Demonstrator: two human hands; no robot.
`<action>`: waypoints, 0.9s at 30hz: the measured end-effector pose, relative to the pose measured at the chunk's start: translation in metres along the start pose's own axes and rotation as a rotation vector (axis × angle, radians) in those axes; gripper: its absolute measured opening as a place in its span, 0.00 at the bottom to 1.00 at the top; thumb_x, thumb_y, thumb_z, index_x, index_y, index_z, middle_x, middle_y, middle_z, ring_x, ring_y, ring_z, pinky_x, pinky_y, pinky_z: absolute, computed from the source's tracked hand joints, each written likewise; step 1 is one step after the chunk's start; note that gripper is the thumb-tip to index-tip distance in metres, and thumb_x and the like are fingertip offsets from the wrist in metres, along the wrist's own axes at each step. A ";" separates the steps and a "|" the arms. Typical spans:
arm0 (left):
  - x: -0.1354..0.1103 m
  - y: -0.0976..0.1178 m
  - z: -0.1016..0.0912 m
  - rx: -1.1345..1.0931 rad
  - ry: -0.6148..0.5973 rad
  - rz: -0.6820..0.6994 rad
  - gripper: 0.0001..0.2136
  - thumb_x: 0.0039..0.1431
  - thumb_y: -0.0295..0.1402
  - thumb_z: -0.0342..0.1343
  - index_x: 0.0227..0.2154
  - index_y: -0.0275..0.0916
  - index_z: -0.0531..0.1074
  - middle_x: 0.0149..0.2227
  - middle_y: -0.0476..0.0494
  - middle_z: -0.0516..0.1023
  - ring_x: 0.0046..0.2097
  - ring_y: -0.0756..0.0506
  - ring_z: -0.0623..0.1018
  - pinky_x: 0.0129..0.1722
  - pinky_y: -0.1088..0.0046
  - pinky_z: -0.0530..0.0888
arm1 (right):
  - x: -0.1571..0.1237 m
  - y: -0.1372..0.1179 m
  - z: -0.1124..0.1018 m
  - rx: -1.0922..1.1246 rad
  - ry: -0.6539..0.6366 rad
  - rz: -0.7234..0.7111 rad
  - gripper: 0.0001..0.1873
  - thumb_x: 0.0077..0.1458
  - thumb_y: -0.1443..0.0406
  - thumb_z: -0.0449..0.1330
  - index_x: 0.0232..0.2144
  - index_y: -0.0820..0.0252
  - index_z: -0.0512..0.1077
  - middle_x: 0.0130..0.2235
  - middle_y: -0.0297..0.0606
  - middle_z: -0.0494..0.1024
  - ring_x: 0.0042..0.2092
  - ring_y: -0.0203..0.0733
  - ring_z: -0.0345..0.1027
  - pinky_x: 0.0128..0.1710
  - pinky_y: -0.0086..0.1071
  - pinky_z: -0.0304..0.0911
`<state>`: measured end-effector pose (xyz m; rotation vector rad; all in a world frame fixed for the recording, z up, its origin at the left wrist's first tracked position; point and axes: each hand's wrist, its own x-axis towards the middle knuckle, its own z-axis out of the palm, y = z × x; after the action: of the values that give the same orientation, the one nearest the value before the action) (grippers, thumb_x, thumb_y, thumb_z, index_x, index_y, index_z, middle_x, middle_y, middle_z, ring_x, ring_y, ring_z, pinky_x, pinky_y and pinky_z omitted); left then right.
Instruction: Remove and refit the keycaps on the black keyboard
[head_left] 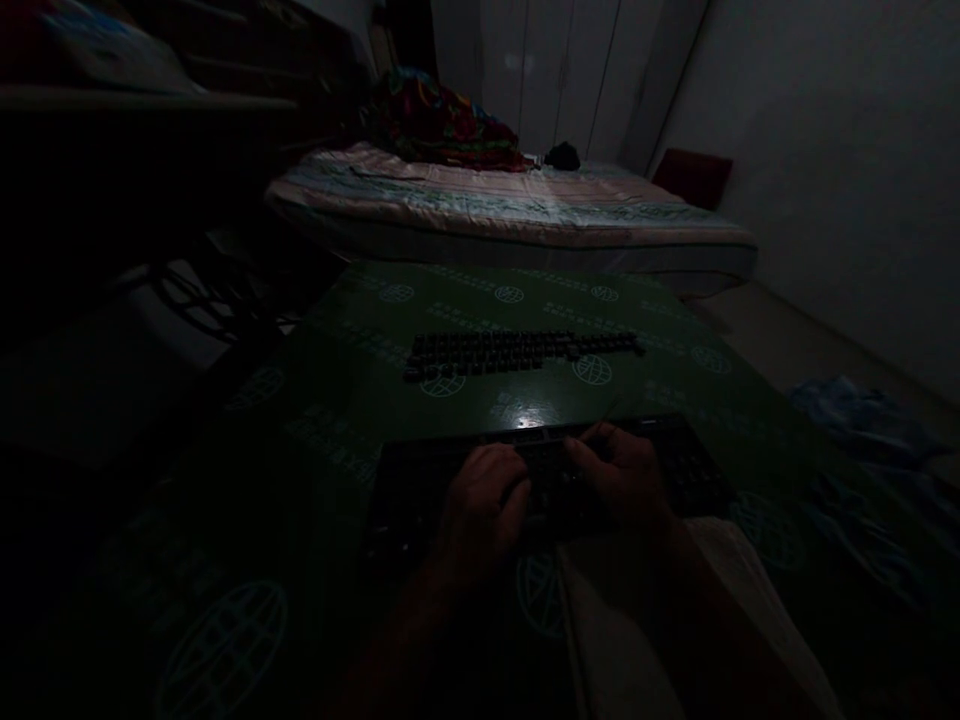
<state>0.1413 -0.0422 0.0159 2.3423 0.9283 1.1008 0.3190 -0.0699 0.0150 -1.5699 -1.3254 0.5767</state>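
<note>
Far to the left of the keyboard [412, 478] stands a dark ledge [247, 102] with a pale, crumpled thing [124, 55] on it, cut off by the frame edge. The keyboard lies on a green printed table [330, 350]. The left hand [484, 495] rests on the keyboard left of its middle, fingers bent; whether it grips anything I cannot tell. Beyond the keyboard, rows of loose keycaps [480, 352] are laid out, and past the table a bed [510, 225] bears a red patterned blanket [442, 125]. The right hand [626, 470] is over the keyboard right of its middle, thumb and forefinger near its far edge; perhaps they pinch something thin, but the gloom hides it. A pale cloth [724, 545] lies just in front of the keyboard, partly covered by the right forearm. Farther right is a bluish bundle [862, 415], its outline lost in shadow. The hands hide the keyboard's middle.
</note>
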 end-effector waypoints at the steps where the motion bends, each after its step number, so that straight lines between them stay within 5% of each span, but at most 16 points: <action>1: 0.000 0.001 0.001 -0.007 0.002 0.008 0.07 0.55 0.23 0.49 0.31 0.37 0.71 0.34 0.43 0.75 0.41 0.45 0.74 0.42 0.66 0.72 | -0.001 0.001 0.001 -0.023 -0.018 -0.019 0.13 0.50 0.57 0.57 0.22 0.61 0.68 0.18 0.31 0.69 0.20 0.32 0.61 0.20 0.24 0.56; 16: 0.001 0.010 0.011 -0.041 -0.029 0.030 0.06 0.54 0.23 0.49 0.31 0.36 0.71 0.35 0.42 0.75 0.41 0.45 0.73 0.43 0.64 0.71 | -0.003 0.000 0.009 -0.407 -0.047 -0.308 0.14 0.53 0.58 0.54 0.22 0.60 0.68 0.17 0.33 0.70 0.19 0.33 0.63 0.21 0.25 0.53; 27: 0.003 -0.002 0.024 0.123 -0.119 0.083 0.10 0.53 0.27 0.50 0.36 0.33 0.73 0.43 0.35 0.74 0.51 0.38 0.69 0.51 0.54 0.68 | 0.004 -0.002 0.009 -0.492 -0.088 -0.181 0.06 0.49 0.62 0.57 0.29 0.60 0.70 0.23 0.37 0.75 0.26 0.40 0.70 0.26 0.27 0.57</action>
<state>0.1610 -0.0400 0.0015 2.5361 0.8857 0.9480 0.3119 -0.0628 0.0142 -1.7990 -1.7486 0.2147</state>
